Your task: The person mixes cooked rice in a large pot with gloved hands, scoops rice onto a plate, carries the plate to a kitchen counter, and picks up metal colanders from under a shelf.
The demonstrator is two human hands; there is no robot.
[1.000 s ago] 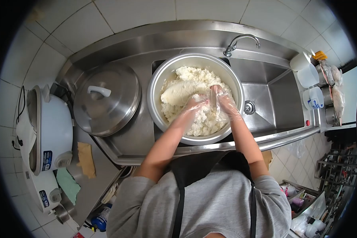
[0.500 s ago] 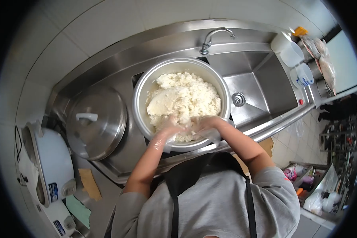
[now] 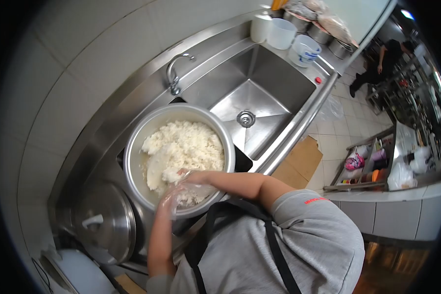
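Observation:
A big round metal pot point(image 3: 130, 161) holds a large mound of cooked white rice point(image 3: 188, 142), with a smooth pressed slab on its left side. Both hands wear thin clear plastic gloves and meet over the near part of the rice. My right hand point(image 3: 195, 178) curls its fingers at a lump of rice. Close against it, my left hand point(image 3: 170, 197) is closed around the underside of the same lump, its fingers partly hidden by the crumpled plastic.
Right of the pot is a steel sink point(image 3: 279, 73) with a tap point(image 3: 174, 73) behind. A metal lid point(image 3: 105, 225) lies at left, near a rice cooker point(image 3: 78, 272). Plastic tubs point(image 3: 281, 34) line the sink's far end. Another person point(image 3: 389, 59) stands in the far background.
The view has swung to the right, so the pot appears lower and further left. My hands have come together around a rice lump; before, they were apart in the rice.

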